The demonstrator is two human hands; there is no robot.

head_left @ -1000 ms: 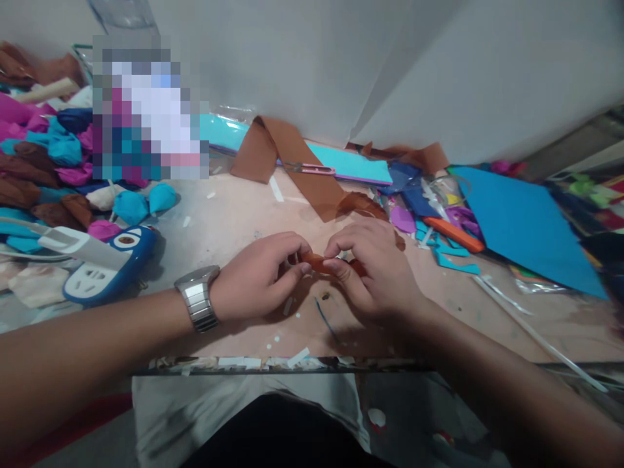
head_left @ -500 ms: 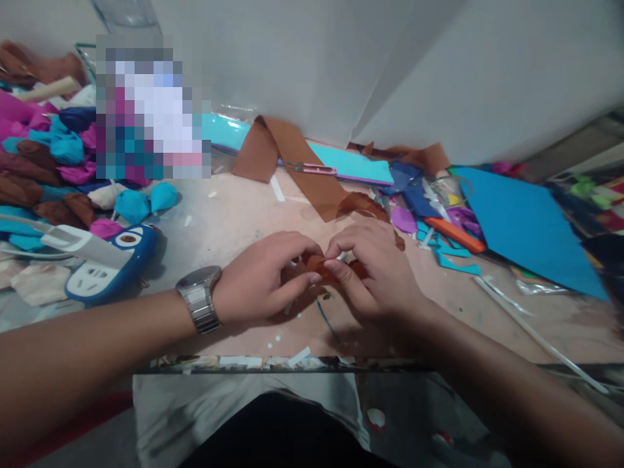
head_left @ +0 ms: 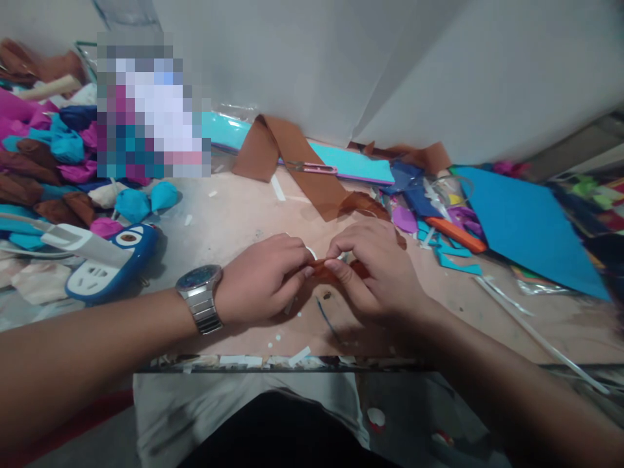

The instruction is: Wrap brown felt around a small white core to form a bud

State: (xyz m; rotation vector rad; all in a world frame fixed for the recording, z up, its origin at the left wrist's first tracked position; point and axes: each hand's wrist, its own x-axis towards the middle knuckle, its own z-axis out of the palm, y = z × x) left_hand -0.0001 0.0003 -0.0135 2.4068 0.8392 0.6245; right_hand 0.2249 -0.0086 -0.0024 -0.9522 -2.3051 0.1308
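Observation:
A small piece of brown crepe paper [head_left: 322,266] is stretched between my two hands, low over the table. My left hand [head_left: 270,273], with a metal watch on its wrist, pinches the left end between thumb and fingertips. At the other side my right hand [head_left: 373,270] grips the paper between thumb and index finger, its other fingers curled over. A bit of something white shows behind the fingertips; I cannot make out what it is. Just beyond the hands lies a long brown crepe strip [head_left: 307,172], with pink thread snips [head_left: 312,168] on top.
To the left stand a blue and white power socket [head_left: 110,263] and a heap of coloured paper bundles [head_left: 49,162]. On the right lie an orange cutter [head_left: 455,235], a blue sheet [head_left: 526,227] and a thin white stick [head_left: 541,335]. The table edge [head_left: 273,369] runs close to me.
The fingers of my left hand have closed more tightly on the brown paper and drawn slightly left. My right hand stays almost where it was.

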